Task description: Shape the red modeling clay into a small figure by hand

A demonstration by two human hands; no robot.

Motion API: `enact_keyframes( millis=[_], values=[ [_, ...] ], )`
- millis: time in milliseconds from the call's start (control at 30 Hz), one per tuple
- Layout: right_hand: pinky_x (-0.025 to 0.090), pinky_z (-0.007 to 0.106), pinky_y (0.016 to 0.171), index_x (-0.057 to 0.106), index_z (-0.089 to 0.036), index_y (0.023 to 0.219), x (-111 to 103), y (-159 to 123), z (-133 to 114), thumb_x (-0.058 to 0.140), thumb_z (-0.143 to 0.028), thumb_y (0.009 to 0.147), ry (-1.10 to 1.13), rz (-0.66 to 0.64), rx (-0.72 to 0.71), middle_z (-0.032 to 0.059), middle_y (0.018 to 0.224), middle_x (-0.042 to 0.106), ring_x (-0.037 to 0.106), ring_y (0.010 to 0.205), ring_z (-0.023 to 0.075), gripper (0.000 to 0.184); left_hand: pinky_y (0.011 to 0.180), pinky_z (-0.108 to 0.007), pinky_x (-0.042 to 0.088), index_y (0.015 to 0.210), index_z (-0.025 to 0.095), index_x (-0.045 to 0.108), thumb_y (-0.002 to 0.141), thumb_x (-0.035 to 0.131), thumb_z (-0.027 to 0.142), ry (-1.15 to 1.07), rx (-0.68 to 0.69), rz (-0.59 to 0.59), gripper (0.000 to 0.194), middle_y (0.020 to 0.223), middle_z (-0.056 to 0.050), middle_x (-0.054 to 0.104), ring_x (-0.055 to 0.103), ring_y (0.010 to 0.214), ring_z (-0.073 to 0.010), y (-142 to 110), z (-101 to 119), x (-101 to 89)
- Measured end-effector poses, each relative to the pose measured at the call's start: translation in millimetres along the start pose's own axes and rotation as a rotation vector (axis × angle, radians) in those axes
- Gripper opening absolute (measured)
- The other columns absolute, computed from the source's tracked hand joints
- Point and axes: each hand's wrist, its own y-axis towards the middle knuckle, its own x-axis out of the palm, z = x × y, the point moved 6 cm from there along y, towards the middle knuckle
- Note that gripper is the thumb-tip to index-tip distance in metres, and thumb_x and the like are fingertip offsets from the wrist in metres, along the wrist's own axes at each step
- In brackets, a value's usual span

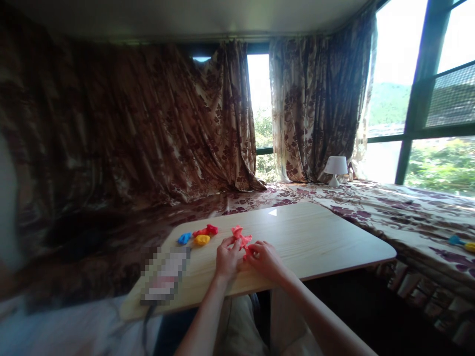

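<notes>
A coral-red crumpled piece [242,238], thin like paper or cloth, is held just above the middle of the wooden table [297,237]. My left hand [227,258] is closed on its left side, with fingers and thumb pinching it. My right hand [267,260] pinches its lower right end, and the fingertips are partly hidden. What the piece is made of is too small to tell. Left of my hands lie a yellow crumpled bundle [202,240], a red one [211,230] and a blue one [184,239].
A pixelated flat object [166,277] lies on the table's left part, with a dark cable [147,321] hanging from it. A white lamp [336,170] stands on the flower-patterned bedding [356,202] behind. Blue and yellow bits [460,242] lie far right. Patterned curtains [148,123] hang behind.
</notes>
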Motion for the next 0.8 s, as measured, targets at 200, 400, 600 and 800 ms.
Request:
enact_keyframes(
  millis=[200, 400, 600, 800],
  values=[
    [0.037, 0.026, 0.071, 0.070, -0.021, 0.067, 1.2, 0.0, 8.2, 0.059, -0.022, 0.076, 0.035, 0.003, 0.019, 0.0027, 0.071, 0.063, 0.055, 0.071, 0.0157, 0.014, 0.070, -0.026, 0.046, 0.086, 0.014, 0.071, 0.066, 0.065, 0.033, -0.059, -0.015, -0.111, 0.028, 0.085, -0.007, 0.072, 0.063, 0.077, -0.0189, -2.4, 9.9, 12.3],
    [0.038, 0.026, 0.068, 0.073, -0.023, 0.068, 0.7, 0.9, 11.9, 0.062, -0.028, 0.075, 0.037, 0.012, 0.077, 0.0039, 0.072, 0.063, 0.055, 0.072, 0.0176, 0.014, 0.074, -0.028, 0.046, 0.083, 0.013, 0.071, 0.068, 0.064, 0.034, 0.036, 0.021, -0.112, 0.027, 0.085, -0.009, 0.070, 0.062, 0.081, -0.0201, -4.7, 11.0, 12.7],
    [0.039, 0.025, 0.069, 0.071, -0.020, 0.065, -6.6, -1.3, 12.5, 0.051, -0.019, 0.080, 0.112, 0.059, 0.073, 0.0040, 0.072, 0.065, 0.057, 0.072, 0.0160, 0.025, 0.076, -0.029, 0.044, 0.081, 0.015, 0.071, 0.070, 0.063, 0.035, 0.085, 0.078, -0.093, 0.024, 0.088, -0.009, 0.068, 0.060, 0.086, -0.0211, -5.5, 11.3, 8.7],
    [0.037, 0.023, 0.063, 0.072, -0.019, 0.066, -3.0, 0.4, 15.5, 0.054, -0.023, 0.080, 0.126, -0.017, 0.086, 0.0028, 0.069, 0.065, 0.056, 0.065, 0.0138, 0.023, 0.075, -0.029, 0.044, 0.081, 0.016, 0.071, 0.070, 0.060, 0.033, 0.140, 0.124, -0.100, 0.023, 0.085, -0.007, 0.066, 0.059, 0.084, -0.0194, -4.1, 12.2, 11.4]
  ],
)
